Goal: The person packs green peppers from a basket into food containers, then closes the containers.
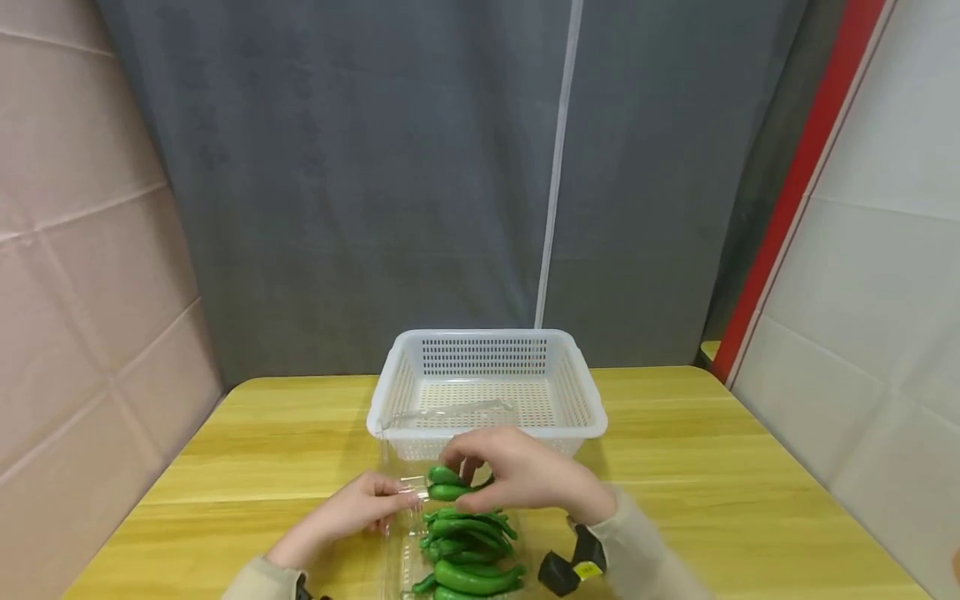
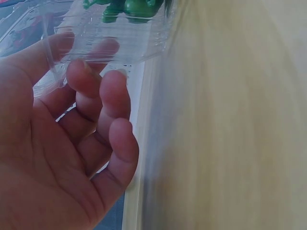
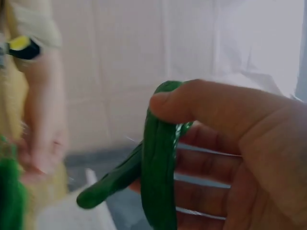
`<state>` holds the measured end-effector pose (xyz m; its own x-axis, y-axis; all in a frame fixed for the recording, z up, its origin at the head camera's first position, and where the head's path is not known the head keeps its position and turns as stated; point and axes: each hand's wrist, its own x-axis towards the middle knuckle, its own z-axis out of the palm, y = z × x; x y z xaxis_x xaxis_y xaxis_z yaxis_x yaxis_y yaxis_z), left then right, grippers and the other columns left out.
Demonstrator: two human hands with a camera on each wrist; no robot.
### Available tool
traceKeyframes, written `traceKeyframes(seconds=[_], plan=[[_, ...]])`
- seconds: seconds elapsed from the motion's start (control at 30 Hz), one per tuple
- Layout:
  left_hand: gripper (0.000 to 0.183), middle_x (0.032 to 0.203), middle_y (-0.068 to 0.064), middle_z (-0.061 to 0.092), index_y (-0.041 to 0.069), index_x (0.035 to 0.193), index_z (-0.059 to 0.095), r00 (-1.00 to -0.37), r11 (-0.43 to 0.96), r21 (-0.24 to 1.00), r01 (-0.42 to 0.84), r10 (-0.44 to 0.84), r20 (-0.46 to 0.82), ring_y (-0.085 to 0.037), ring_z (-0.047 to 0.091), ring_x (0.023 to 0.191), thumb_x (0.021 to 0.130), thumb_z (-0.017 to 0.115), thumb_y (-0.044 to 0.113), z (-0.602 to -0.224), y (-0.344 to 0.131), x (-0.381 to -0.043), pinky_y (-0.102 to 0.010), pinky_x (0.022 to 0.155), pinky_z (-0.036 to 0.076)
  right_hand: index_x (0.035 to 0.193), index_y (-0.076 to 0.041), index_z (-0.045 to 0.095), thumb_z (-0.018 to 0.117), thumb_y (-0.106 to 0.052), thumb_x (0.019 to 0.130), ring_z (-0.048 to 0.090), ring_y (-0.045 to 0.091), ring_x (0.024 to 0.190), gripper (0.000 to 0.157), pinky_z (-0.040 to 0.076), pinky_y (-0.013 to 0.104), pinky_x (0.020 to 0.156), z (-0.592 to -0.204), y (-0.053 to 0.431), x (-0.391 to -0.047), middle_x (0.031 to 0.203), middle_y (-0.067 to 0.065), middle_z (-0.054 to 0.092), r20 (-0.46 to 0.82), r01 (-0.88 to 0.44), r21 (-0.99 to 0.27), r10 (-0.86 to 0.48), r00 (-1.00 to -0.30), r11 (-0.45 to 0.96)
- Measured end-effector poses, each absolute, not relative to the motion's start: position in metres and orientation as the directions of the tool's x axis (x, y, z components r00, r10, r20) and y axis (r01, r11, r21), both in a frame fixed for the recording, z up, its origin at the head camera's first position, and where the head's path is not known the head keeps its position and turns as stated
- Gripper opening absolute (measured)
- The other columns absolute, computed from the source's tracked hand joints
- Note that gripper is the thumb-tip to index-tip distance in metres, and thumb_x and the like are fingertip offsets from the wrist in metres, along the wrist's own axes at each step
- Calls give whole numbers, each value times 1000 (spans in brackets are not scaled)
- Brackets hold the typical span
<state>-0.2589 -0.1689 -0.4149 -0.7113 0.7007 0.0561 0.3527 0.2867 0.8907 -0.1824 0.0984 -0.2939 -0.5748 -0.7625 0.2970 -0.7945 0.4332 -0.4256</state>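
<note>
In the head view my right hand [image 1: 517, 475] holds two green chili peppers [image 1: 447, 492] over the far end of a clear plastic box [image 1: 408, 542]. Close up in the right wrist view, its thumb presses one long pepper [image 3: 160, 163] against the fingers, and a second pepper [image 3: 112, 182] sticks out beside it. Several more green peppers [image 1: 468, 537] lie in rows inside the box. At the box's left edge, my left hand [image 1: 365, 504] pinches the thin plastic between thumb and fingers; the left wrist view shows the ribbed wall [image 2: 144, 45] by the fingertips.
Behind the box stands a white slotted basket [image 1: 592, 417], and the box's raised clear lid overlaps its front rim in the head view. A wooden table [image 1: 285, 450] carries everything. A grey curtain [image 1: 375, 183] hangs behind. A black wrist device [image 1: 558, 573] sits by my right sleeve.
</note>
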Motion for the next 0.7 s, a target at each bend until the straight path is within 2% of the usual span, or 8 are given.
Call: traceKeyframes(seconds=[0.1,0.27,0.47,0.7], plan=[[28,57,0,53,2,91,72,-709,287,890,354,703,55,-8,44,48,97,60,27,-414,-168,-259,-20,43,36,106,-18,64,74,-15,81,55,-7,81,27,45,9,72,-302,85,-179,95,-15,62,236,-829,-318,-808,-539,460],[30,56,1,51,2,86,71,-708,293,892,345,705,42,-8,43,48,96,61,29,-411,-167,-259,-19,44,34,99,-22,66,77,-19,75,46,-12,66,26,39,5,60,-314,72,-173,80,-21,54,115,-845,-149,-839,-531,514],[28,56,2,51,3,95,74,-701,281,899,337,712,41,-7,43,48,97,60,27,-410,-168,-258,-19,43,33,85,-27,62,78,-19,69,37,-6,55,24,34,10,49,-328,62,-169,65,-20,44,-16,-813,-64,-815,-579,579],[28,56,0,49,4,93,74,-703,284,896,341,710,43,-8,41,47,97,60,28,-413,-169,-259,-18,43,32,77,-28,58,79,-18,66,32,-4,51,26,31,12,45,-337,57,-167,60,-19,39,-26,-802,20,-801,-598,597]])
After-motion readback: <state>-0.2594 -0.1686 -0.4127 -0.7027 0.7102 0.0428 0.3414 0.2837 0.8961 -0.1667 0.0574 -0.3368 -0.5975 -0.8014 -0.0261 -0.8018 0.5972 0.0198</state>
